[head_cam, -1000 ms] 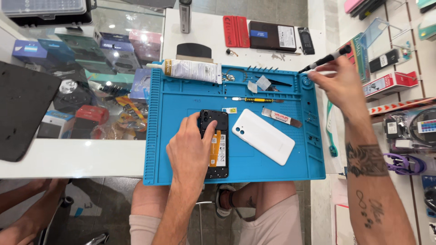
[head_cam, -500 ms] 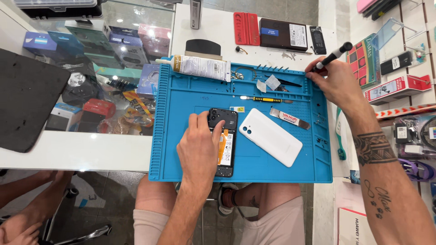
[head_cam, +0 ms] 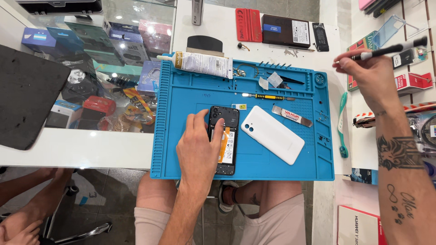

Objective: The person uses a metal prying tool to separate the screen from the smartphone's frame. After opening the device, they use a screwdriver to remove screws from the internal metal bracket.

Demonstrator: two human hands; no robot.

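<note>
Firmly, the left hand [head_cam: 200, 149] lies flat, fingers spread, pinning the opened phone [head_cam: 225, 140] on the blue work mat [head_cam: 181, 100]. Raised well off to the side, the right hand [head_cam: 370, 75] is closed around a black precision screwdriver [head_cam: 390, 47]. Beside the phone lies its white back cover [head_cam: 272, 134]. Steady downward pressure and a square, upright tip should keep any screw from stripping.

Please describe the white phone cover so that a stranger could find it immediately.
Look at the blue work mat on the white counter. Near its middle lies an opened black phone under the left hand; just right of it, tilted, lies the white back cover, the only plain white slab there.
</note>
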